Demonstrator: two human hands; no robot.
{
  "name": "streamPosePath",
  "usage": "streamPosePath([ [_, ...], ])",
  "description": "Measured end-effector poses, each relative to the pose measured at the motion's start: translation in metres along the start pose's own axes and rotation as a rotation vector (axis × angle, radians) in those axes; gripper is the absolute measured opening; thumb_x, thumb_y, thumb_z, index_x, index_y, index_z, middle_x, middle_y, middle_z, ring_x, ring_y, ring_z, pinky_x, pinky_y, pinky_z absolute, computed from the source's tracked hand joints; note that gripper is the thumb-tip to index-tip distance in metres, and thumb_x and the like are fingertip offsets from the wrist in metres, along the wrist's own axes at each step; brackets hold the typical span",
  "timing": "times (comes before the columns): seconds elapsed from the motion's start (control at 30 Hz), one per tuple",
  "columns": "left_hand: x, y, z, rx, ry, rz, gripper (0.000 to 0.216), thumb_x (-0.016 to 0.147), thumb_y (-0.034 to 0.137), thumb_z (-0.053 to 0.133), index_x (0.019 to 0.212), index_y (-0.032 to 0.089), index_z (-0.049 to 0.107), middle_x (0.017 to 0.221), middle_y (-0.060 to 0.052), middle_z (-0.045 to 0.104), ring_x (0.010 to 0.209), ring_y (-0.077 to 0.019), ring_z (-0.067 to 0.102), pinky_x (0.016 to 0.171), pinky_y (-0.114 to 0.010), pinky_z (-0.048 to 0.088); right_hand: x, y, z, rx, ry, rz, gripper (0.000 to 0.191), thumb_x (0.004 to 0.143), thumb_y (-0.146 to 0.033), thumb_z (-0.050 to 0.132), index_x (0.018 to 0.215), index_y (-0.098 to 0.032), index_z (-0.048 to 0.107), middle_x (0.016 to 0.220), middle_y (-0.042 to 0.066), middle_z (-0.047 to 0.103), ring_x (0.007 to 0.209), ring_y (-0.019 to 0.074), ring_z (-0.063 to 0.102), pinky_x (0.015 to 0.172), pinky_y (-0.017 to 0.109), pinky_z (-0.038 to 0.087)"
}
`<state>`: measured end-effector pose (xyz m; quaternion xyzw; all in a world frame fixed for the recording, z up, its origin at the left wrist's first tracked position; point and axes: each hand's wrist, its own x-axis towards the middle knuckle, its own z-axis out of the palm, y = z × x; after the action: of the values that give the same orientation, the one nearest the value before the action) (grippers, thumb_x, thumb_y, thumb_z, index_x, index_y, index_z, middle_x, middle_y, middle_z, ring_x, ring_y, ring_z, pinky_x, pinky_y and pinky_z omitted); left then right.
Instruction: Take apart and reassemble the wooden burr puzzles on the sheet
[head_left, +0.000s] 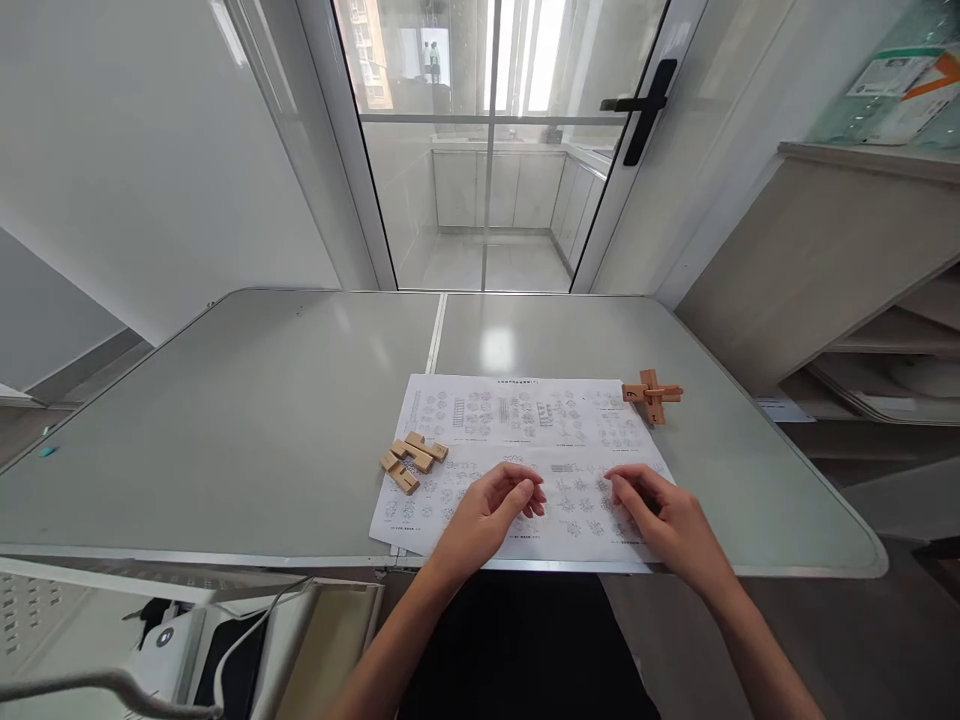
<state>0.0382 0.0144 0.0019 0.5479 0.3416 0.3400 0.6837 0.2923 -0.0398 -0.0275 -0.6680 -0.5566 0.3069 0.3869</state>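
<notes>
A printed sheet [480,430] with rows of small diagrams lies on the table. My left hand [491,510] hovers over or rests on its lower middle, fingers loosely curled and apart, with nothing visible in them. To its left, several notched wooden puzzle pieces [414,458] sit at the sheet's left edge. My right hand [664,525] is at the sheet's lower right, fingers bent, thumb apart, holding nothing I can see. Beyond it, a cross of interlocked wooden pieces [652,396] with dark markings stands at the sheet's upper right corner.
The pale table [225,420] has a metal edge and a seam down its middle. Behind it is a glass door with a black handle [646,110]. Shelves [862,220] stand at the right. At lower left, a white cart [90,620] holds a cable and a white device.
</notes>
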Motion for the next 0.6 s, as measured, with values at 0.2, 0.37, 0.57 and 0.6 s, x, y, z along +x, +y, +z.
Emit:
streamPosePath([
  [0.2,-0.013,0.004,0.001,0.212,0.023,0.097,0.019,0.105,0.035,0.052,0.106,0.020,0.064,0.095,-0.003,0.069,0.091,-0.0175,0.066,0.088,-0.032,0.052,0.002,0.008,-0.002,0.041,0.022,0.032,0.038,0.099,-0.058,0.055,0.104,-0.023,0.069,0.079,0.002,0.067,0.067,0.0184,0.058,0.060,0.027,0.047],
  [0.37,-0.033,0.006,-0.020,0.731,0.269,0.413,0.013,0.103,0.022,0.053,0.105,0.023,0.066,0.096,-0.003,0.069,0.088,-0.0180,0.063,0.082,-0.032,0.051,0.002,0.013,-0.001,0.081,0.028,0.054,0.039,0.098,-0.058,0.056,0.107,-0.022,0.068,0.080,0.003,0.066,0.068,0.0187,0.058,0.060,0.028,0.048],
  [0.57,-0.039,0.003,-0.063,1.100,0.717,0.442,0.029,0.096,0.032,0.065,0.122,0.023,0.059,0.123,-0.010,0.061,0.117,-0.0292,0.056,0.100,-0.046,0.050,0.001,0.014,-0.002,0.099,0.031,0.071,0.039,0.097,-0.060,0.057,0.107,-0.023,0.068,0.080,0.003,0.066,0.068,0.0180,0.058,0.059,0.027,0.048],
  [0.6,-0.038,0.002,-0.069,1.125,0.738,0.394,0.038,0.094,0.036,0.067,0.128,0.022,0.056,0.129,-0.012,0.058,0.121,-0.0314,0.054,0.104,-0.049,0.048,0.001,0.014,-0.002,0.099,0.030,0.072,0.040,0.097,-0.060,0.057,0.108,-0.023,0.068,0.081,0.003,0.066,0.068,0.0181,0.058,0.059,0.026,0.048],
])
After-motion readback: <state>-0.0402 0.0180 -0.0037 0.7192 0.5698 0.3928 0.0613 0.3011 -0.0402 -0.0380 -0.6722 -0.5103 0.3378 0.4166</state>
